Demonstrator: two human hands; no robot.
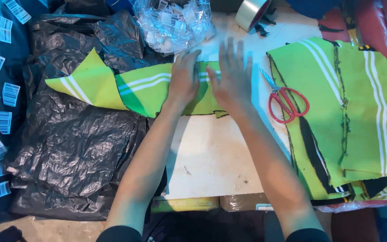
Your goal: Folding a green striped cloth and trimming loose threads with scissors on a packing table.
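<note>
Your forearms come up from the near edge of the white table (211,157). Your left hand (183,78) lies flat, fingers together, on the green fabric piece with white stripes (144,87), which stretches from under both palms leftward over the black plastic sheet (72,143). Your right hand (233,76), fingers spread and blurred, presses the piece's right end; neither hand grips it. Red-handled scissors (287,101) lie just right of that hand, beside a stack of green striped pieces (363,103) at the right edge.
</note>
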